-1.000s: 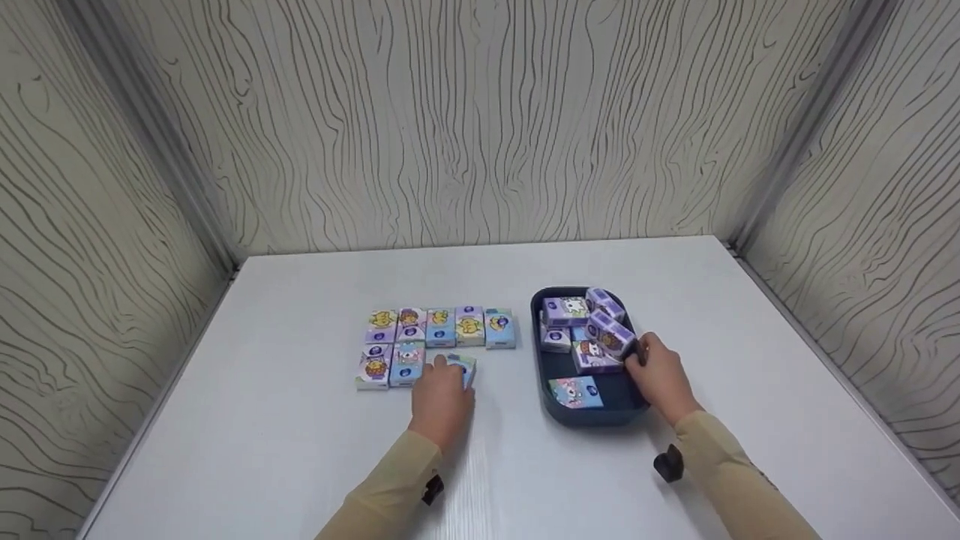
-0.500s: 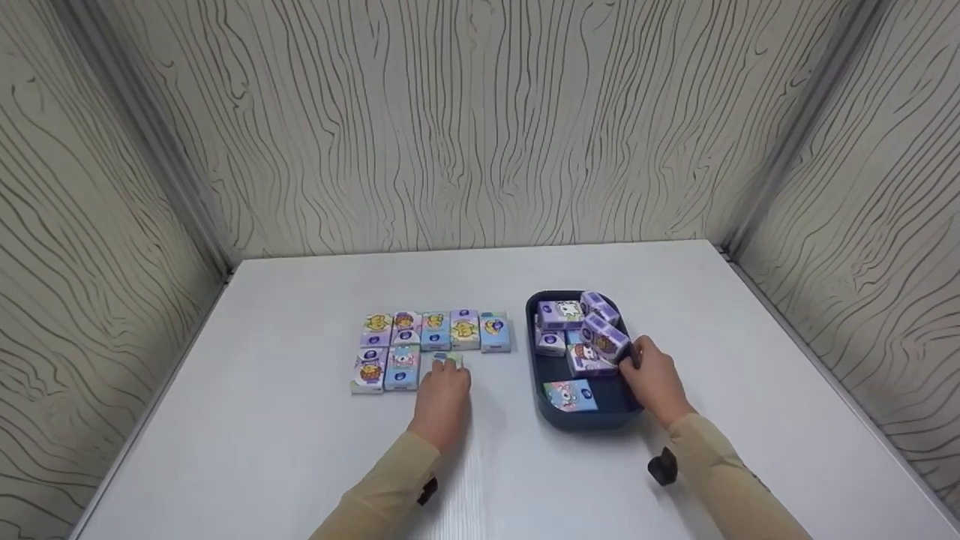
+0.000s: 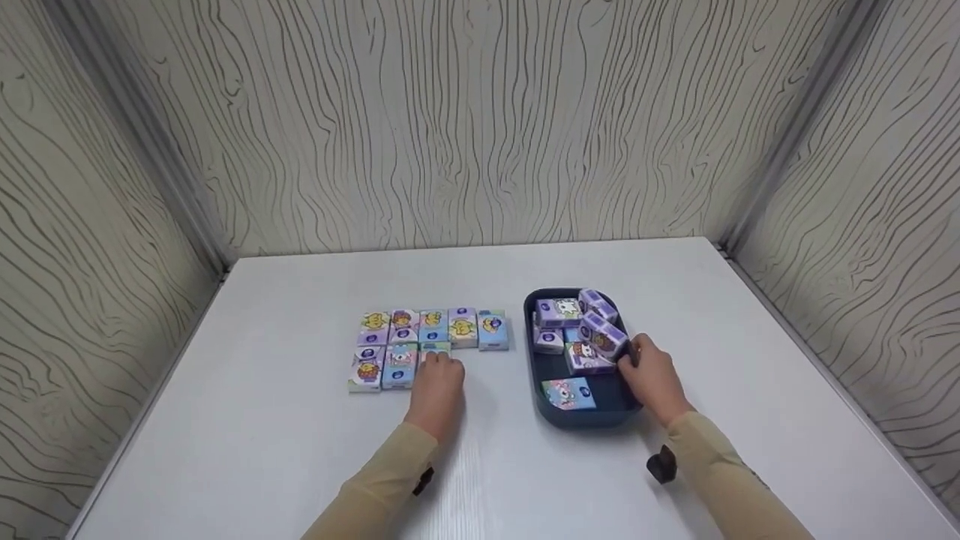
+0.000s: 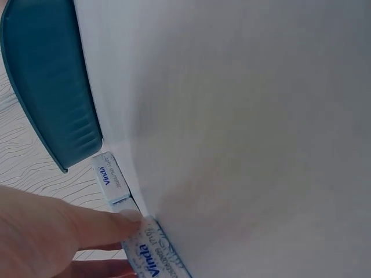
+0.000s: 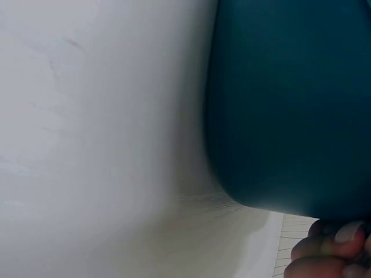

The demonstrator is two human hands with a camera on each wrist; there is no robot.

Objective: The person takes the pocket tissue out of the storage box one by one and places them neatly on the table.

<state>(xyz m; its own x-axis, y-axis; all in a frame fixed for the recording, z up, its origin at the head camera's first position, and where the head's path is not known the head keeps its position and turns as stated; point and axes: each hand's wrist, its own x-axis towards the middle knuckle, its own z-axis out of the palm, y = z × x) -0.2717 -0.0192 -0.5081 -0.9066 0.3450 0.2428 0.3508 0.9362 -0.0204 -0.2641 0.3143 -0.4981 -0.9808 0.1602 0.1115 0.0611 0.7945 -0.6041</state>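
Note:
My left hand [image 3: 437, 390] grips a small pocket tissue pack [image 3: 435, 348] at the right end of the front row, partly hidden by the fingers. In the left wrist view, the thumb lies against a white tissue pack side [image 4: 153, 255] marked Vinda. Beside it are two packs of that row, one purple [image 3: 367, 370] and one blue [image 3: 400, 367]. Behind stands a row of several packs [image 3: 463, 328]. My right hand [image 3: 655, 379] grips the right rim of a dark teal basket [image 3: 589, 421]. Inside the basket lie several more packs, purple ones [image 3: 602, 335] heaped above a flat blue one [image 3: 568, 394].
A white table [image 3: 247, 450] carries everything. Wood-grain panels [image 3: 465, 135] enclose its back and both sides. A gap of bare tabletop separates the pack rows from the basket. Dark devices [image 3: 661, 465] are strapped at the wrists.
The tissue pack under my left hand has moved left and straightened, up against the blue pack in the front row. My right hand stays on the basket rim.

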